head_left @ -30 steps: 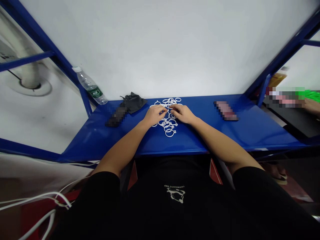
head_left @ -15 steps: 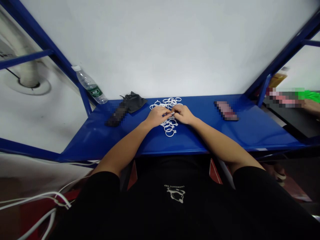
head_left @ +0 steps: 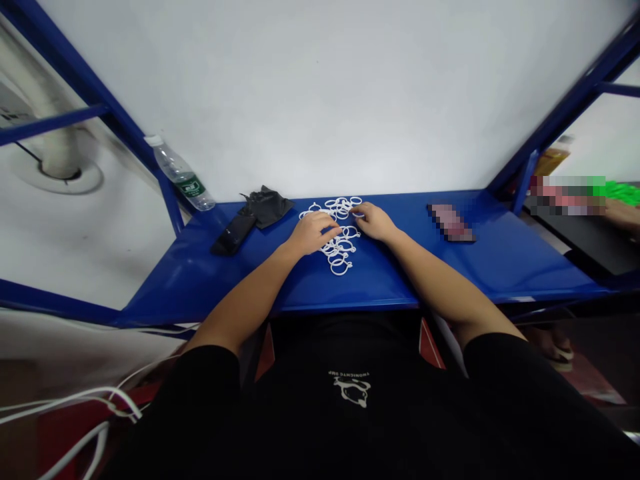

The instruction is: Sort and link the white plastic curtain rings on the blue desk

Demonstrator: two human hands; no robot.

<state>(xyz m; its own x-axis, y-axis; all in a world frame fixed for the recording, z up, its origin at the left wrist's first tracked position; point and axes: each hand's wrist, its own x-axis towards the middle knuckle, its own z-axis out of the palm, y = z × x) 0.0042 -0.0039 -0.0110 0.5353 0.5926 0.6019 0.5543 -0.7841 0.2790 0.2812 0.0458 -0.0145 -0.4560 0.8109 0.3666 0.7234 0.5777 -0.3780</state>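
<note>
Several thin white rings (head_left: 339, 268), each with a small tab, lie in a loose heap on the blue table (head_left: 300, 287). My left hand (head_left: 313, 231) rests over the heap's left side, thumb apart from the curved fingers, and nothing shows between them. At the heap's far right, my right hand (head_left: 375, 222) has its fingertips and thumb round one white ring (head_left: 358, 215). Part of that ring is hidden by the fingers. More rings (head_left: 342, 203) lie just beyond the hands, some overlapping.
Left of the heap lie a dark phone (head_left: 233, 233) and a crumpled black bag (head_left: 270, 205). A clear bottle (head_left: 183, 177) leans at the table's left edge. Another phone (head_left: 451, 223), blurred, lies on the right. Beyond the blue frame, another person's hand (head_left: 623, 215) is near a black surface (head_left: 590, 237).
My hands have come apart from a pinch over the heap's middle. The right hand moved slightly right and away from me, to a ring; the left thumb and fingers have spread.
</note>
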